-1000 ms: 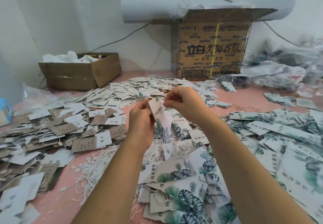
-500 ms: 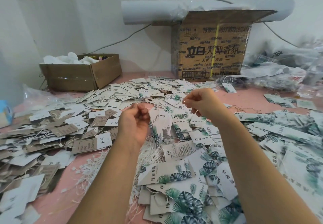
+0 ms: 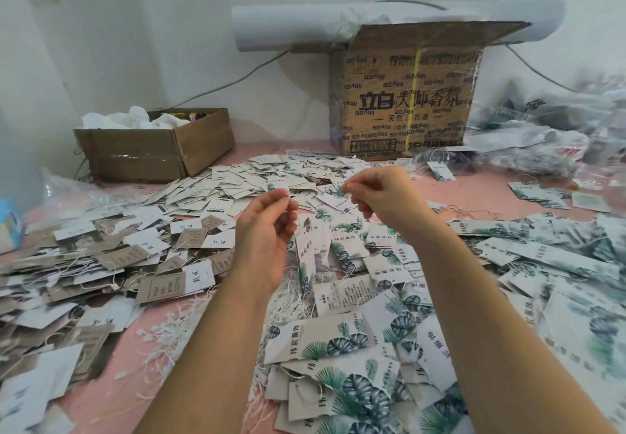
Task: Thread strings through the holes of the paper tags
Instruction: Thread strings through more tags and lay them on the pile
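My left hand [image 3: 266, 230] and my right hand [image 3: 379, 196] are raised over the table, apart, each pinching one end of a thin white string. A narrow paper tag [image 3: 310, 250] with a green leaf print hangs below and between them, just right of my left hand. The string itself is too thin to trace. Loose white strings [image 3: 288, 301] lie in a heap under my left wrist. Leaf-printed tags [image 3: 338, 342] are piled in front of me.
Brown and white tags [image 3: 111, 264] cover the left of the pink table [image 3: 101, 396]. A low open carton [image 3: 152, 149] stands at the back left, a tall printed carton [image 3: 406, 101] at the back middle, and plastic bags [image 3: 548, 139] at the right.
My hands were together at the top of the tag. They have drawn apart, the right hand going right and up, and the tag now hangs lower between them.
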Action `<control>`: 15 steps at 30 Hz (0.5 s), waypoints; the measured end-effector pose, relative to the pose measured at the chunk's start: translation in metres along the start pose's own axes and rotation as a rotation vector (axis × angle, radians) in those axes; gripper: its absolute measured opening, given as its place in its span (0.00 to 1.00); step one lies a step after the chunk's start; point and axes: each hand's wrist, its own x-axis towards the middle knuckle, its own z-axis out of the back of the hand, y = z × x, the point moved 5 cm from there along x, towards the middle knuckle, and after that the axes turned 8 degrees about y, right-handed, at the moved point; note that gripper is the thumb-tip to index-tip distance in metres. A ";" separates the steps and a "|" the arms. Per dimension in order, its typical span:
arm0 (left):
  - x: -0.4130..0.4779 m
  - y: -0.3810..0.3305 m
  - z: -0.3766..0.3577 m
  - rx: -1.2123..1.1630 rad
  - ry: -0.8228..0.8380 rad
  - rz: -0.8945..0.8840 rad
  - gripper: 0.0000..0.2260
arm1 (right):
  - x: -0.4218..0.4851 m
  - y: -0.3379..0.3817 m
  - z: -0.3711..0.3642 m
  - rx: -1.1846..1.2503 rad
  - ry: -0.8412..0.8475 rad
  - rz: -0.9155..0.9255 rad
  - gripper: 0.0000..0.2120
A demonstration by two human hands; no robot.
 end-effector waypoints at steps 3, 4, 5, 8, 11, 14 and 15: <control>-0.001 -0.001 -0.007 0.036 0.070 -0.035 0.09 | -0.001 0.010 -0.009 0.107 0.053 0.085 0.04; -0.002 -0.001 -0.010 0.044 0.099 -0.043 0.09 | -0.001 0.013 -0.012 0.148 0.075 0.107 0.05; -0.002 -0.001 -0.013 0.059 0.127 -0.050 0.09 | -0.001 0.016 -0.016 0.173 0.100 0.124 0.06; -0.005 -0.001 -0.019 0.126 0.184 -0.066 0.09 | -0.001 0.021 -0.029 0.169 0.176 0.151 0.09; -0.007 0.000 -0.019 0.147 0.197 -0.079 0.09 | -0.001 0.023 -0.033 0.076 0.170 0.177 0.10; -0.006 0.000 -0.018 0.154 0.209 -0.085 0.08 | -0.002 0.024 -0.031 0.005 0.140 0.202 0.07; -0.006 0.000 -0.018 0.156 0.213 -0.083 0.07 | -0.002 0.025 -0.031 -0.001 0.138 0.209 0.06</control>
